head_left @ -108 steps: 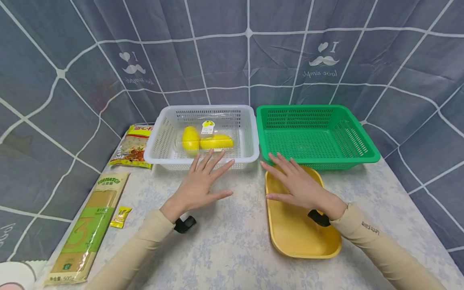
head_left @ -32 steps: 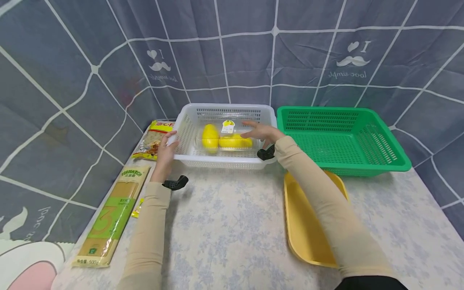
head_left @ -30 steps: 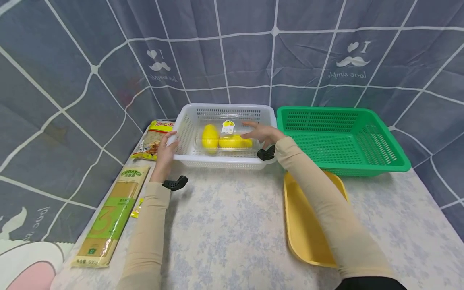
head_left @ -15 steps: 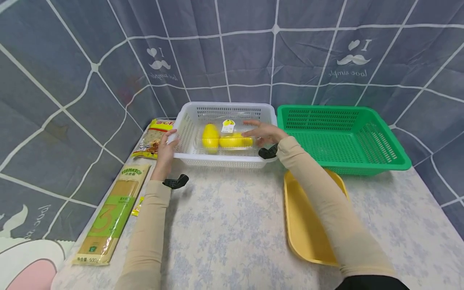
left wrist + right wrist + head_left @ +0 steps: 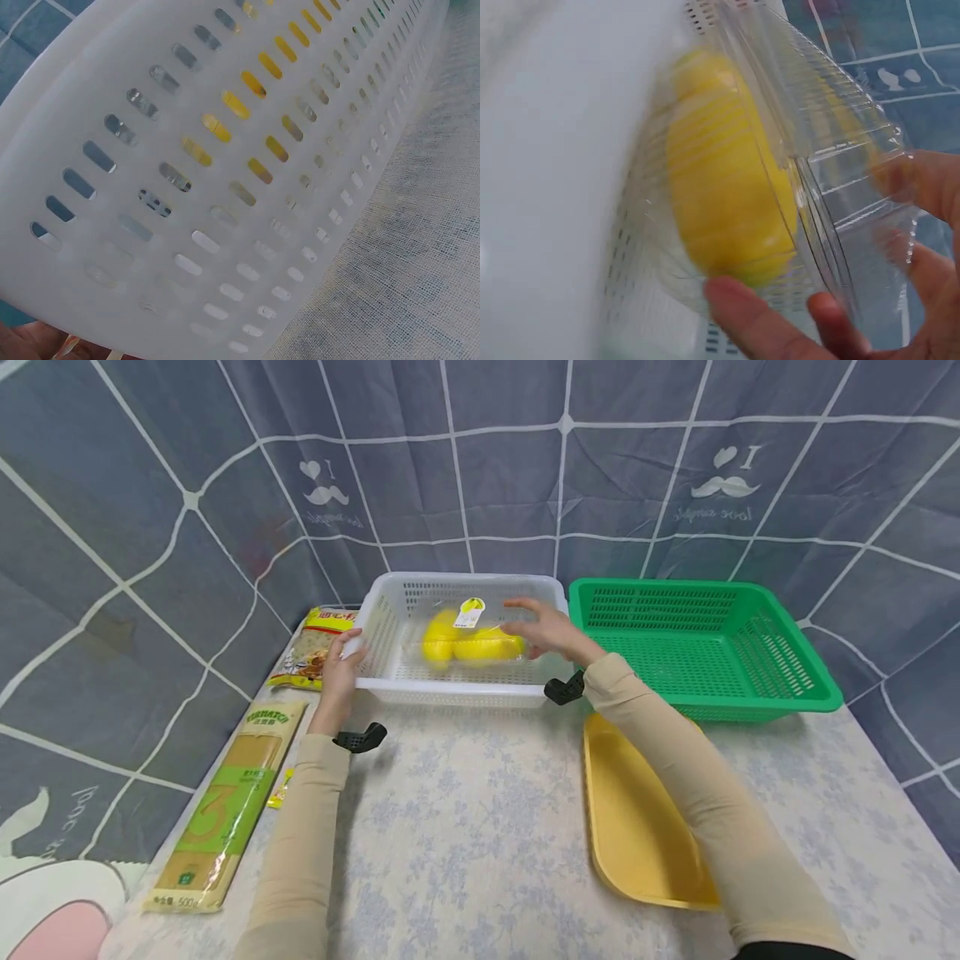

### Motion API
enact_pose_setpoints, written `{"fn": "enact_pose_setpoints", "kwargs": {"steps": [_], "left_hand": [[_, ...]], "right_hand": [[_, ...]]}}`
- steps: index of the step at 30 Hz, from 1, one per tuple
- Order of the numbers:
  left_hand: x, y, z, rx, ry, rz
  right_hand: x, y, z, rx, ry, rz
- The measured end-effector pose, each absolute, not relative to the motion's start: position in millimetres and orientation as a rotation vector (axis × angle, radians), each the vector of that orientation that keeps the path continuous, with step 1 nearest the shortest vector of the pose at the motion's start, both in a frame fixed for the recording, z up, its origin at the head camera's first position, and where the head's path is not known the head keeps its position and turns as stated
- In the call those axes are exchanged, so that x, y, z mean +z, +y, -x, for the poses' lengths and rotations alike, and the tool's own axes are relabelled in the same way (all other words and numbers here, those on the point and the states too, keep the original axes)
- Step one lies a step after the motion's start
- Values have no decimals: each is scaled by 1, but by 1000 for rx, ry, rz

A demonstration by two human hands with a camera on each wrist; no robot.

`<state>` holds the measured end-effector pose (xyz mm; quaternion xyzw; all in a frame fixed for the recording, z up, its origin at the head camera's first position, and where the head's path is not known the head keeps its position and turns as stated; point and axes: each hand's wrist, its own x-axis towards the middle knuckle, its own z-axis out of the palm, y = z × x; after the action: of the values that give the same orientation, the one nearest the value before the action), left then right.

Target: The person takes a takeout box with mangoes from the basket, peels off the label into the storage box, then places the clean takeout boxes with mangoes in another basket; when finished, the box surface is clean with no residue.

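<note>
A clear plastic clamshell box (image 5: 467, 639) with yellow fruit (image 5: 731, 180) inside and a label on its lid lies tilted in the white slotted basket (image 5: 457, 687). My right hand (image 5: 553, 631) grips the box at its right end, thumb and fingers on either side, as the right wrist view shows. That end is raised off the basket floor. My left hand (image 5: 340, 681) holds the basket's left rim. In the left wrist view the basket's side wall fills most of the picture, and only a few fingertips show at the lower left corner.
A green basket (image 5: 675, 652) stands right of the white one. A yellow tray (image 5: 637, 827) lies in front of it, partly under my right forearm. At left are a bag of food (image 5: 313, 652), a noodle pack (image 5: 228, 810) and a small yellow packet (image 5: 281, 789).
From arms spread over the table, my left hand has gone to the white basket's rim and my right hand to the clear box. In the last half second the box has tilted, its right end rising.
</note>
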<state>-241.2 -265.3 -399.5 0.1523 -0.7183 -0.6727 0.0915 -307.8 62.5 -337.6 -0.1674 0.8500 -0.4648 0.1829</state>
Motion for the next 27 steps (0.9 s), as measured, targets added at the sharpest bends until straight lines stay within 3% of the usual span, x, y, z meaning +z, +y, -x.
{"fn": "enact_pose_setpoints", "kwargs": {"steps": [16, 27], "left_hand": [[-398, -264, 241, -2008, -2159, -443], [-400, -265, 242, -2005, -2178, -449]], "right_hand": [[-325, 121, 256, -1673, 2533, 452], [-320, 174, 188, -1745, 2662, 634]]}}
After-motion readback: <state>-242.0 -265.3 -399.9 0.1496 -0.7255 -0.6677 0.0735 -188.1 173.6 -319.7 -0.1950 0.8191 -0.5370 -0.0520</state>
